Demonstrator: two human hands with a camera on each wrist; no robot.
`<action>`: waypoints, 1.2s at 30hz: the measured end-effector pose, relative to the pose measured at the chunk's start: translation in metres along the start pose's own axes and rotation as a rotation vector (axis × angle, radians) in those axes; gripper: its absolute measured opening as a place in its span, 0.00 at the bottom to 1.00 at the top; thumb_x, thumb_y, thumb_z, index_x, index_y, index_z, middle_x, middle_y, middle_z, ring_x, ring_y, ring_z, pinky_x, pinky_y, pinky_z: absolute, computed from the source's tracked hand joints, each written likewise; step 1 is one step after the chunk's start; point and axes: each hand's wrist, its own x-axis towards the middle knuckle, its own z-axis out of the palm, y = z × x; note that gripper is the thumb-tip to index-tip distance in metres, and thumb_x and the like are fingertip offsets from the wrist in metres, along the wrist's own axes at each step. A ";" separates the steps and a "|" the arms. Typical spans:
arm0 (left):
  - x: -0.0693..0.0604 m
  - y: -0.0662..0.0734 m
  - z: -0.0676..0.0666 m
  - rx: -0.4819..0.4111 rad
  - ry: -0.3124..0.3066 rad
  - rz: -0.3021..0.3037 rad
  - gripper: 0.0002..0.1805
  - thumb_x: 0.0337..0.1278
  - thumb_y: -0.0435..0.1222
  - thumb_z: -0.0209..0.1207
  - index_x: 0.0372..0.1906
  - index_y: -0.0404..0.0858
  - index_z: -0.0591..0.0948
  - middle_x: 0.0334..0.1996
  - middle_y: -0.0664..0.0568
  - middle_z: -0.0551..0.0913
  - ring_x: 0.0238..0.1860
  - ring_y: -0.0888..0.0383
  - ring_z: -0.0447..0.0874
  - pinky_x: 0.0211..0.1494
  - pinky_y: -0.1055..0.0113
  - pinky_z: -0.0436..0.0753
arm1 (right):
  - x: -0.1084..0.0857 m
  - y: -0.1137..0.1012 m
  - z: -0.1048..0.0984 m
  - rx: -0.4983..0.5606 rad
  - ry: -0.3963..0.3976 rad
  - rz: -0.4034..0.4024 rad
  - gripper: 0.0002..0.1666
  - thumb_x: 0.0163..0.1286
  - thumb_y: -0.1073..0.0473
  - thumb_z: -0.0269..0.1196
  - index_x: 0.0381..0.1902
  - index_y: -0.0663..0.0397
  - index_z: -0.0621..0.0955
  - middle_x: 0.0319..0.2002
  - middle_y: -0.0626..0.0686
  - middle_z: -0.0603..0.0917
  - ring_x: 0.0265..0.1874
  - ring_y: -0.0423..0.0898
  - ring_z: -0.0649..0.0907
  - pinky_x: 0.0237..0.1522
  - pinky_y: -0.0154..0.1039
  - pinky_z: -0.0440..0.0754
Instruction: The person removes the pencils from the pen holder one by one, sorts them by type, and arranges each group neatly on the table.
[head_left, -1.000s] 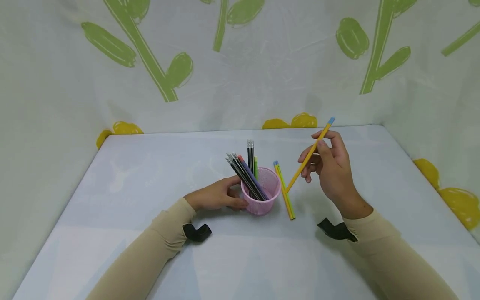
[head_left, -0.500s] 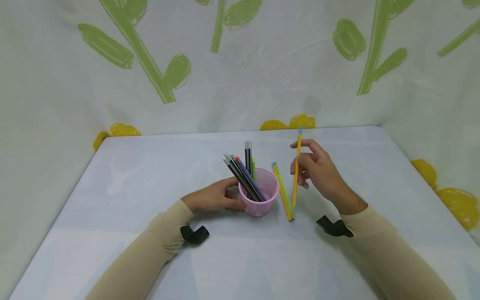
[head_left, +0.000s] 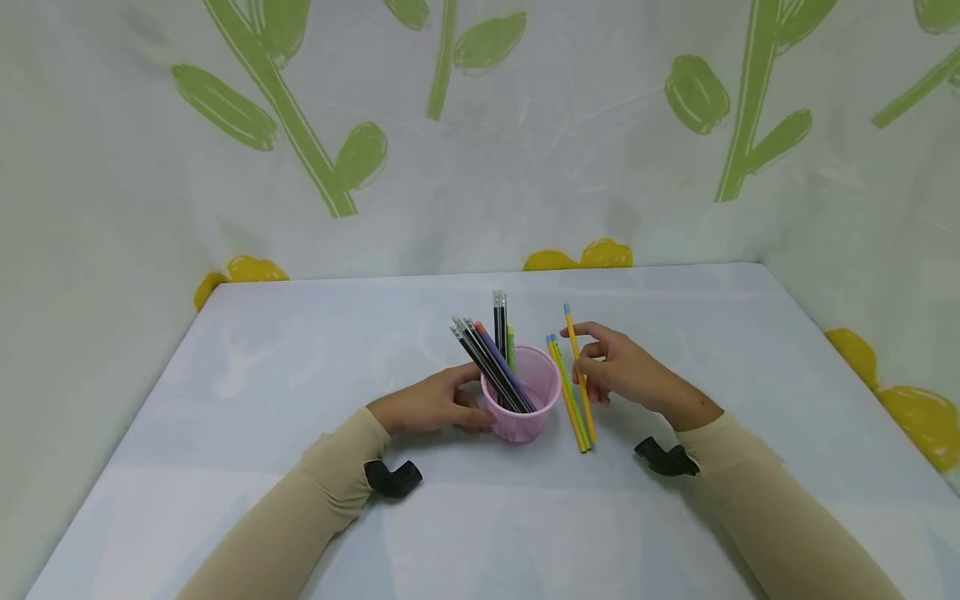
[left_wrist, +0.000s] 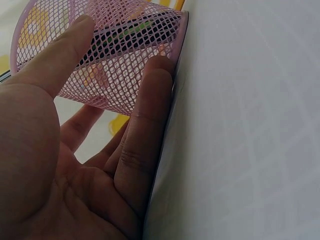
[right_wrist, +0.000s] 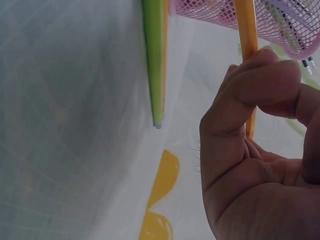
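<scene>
A pink mesh pencil cup stands mid-table, holding several black pencils, a purple pencil and a green one. My left hand grips the cup from its left side; in the left wrist view, thumb and fingers lie on either side of the mesh wall. Right of the cup, my right hand pinches a yellow pencil with a blue end, its lower tip low beside a yellow pencil and a yellow-green pencil lying side by side on the table.
The white tabletop meets a pale wall printed with green stems and yellow shapes at the back. More pale wall hangs at both sides. A black strap piece sticks out at each wrist.
My right hand has moved left and down with the yellow pencil, swinging its blue end leftward until it lies nearly alongside the two loose pencils. The left hand stays on the cup.
</scene>
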 end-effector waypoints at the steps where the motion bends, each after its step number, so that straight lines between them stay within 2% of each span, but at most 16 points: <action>1: 0.000 0.000 0.000 0.003 0.000 -0.001 0.30 0.62 0.38 0.66 0.67 0.46 0.69 0.39 0.47 0.90 0.39 0.57 0.88 0.48 0.63 0.84 | 0.001 0.002 0.000 -0.015 -0.006 0.005 0.34 0.72 0.63 0.53 0.74 0.50 0.61 0.37 0.59 0.79 0.20 0.48 0.79 0.24 0.39 0.82; 15: 0.001 -0.001 0.003 0.028 0.011 -0.009 0.31 0.61 0.38 0.67 0.67 0.47 0.69 0.38 0.49 0.89 0.38 0.58 0.87 0.46 0.63 0.84 | 0.004 0.019 -0.001 -0.076 -0.084 -0.007 0.44 0.69 0.61 0.64 0.77 0.55 0.57 0.39 0.57 0.81 0.23 0.48 0.83 0.28 0.42 0.85; 20: 0.001 0.001 0.002 0.021 0.018 -0.002 0.30 0.61 0.38 0.67 0.66 0.47 0.69 0.39 0.48 0.89 0.38 0.57 0.87 0.46 0.62 0.85 | 0.005 0.018 -0.002 -0.106 -0.072 -0.018 0.47 0.70 0.63 0.64 0.79 0.51 0.53 0.39 0.59 0.82 0.23 0.48 0.83 0.27 0.44 0.86; 24: 0.002 0.000 0.002 0.019 0.018 -0.001 0.31 0.61 0.37 0.66 0.67 0.47 0.69 0.38 0.48 0.90 0.38 0.58 0.87 0.46 0.63 0.85 | 0.005 0.018 -0.002 -0.125 -0.062 0.016 0.49 0.70 0.62 0.64 0.80 0.49 0.51 0.40 0.58 0.81 0.22 0.48 0.82 0.27 0.44 0.86; 36: 0.002 -0.002 0.002 0.009 0.009 -0.002 0.32 0.61 0.38 0.67 0.68 0.47 0.68 0.39 0.47 0.90 0.39 0.57 0.88 0.46 0.63 0.86 | 0.006 0.017 0.004 -0.192 -0.036 0.073 0.49 0.68 0.60 0.67 0.79 0.47 0.54 0.39 0.57 0.80 0.17 0.47 0.83 0.24 0.42 0.85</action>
